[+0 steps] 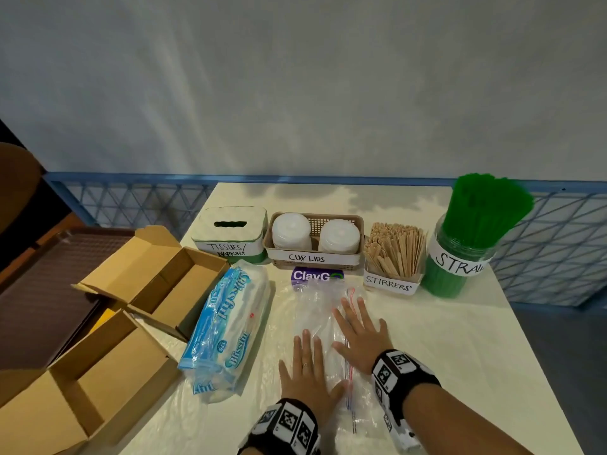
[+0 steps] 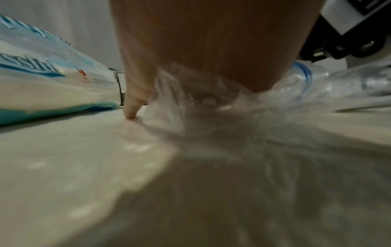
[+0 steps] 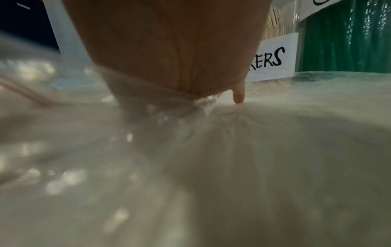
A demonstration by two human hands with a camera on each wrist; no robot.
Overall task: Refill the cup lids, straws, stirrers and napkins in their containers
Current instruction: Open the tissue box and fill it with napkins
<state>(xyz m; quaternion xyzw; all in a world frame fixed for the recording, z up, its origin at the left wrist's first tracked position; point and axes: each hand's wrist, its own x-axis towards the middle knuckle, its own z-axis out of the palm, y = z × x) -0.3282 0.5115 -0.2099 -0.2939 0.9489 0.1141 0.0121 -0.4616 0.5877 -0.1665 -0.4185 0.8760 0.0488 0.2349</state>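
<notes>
Both hands lie flat, fingers straight, pressing an empty clear zip bag (image 1: 323,326) onto the cream table. My left hand (image 1: 307,366) covers its near left part; my right hand (image 1: 359,333) rests on its right side by the red-blue zip strip. Along the back stand the tissue box (image 1: 230,229), the cup lids basket (image 1: 313,241) with two white stacks, the stirrers holder (image 1: 394,254) and the straws jar (image 1: 466,244) full of green straws. A blue napkin pack (image 1: 226,326) lies left of the bag. The left wrist view shows my left hand (image 2: 190,50) on crumpled plastic (image 2: 211,100); the right wrist view shows my right hand (image 3: 169,50) likewise.
Two open cardboard boxes (image 1: 157,277) (image 1: 82,385) sit at the table's left edge, beside a brown tray (image 1: 49,290). A purple sticker (image 1: 317,275) shows in front of the lids basket. A blue mesh fence (image 1: 131,201) runs behind the table.
</notes>
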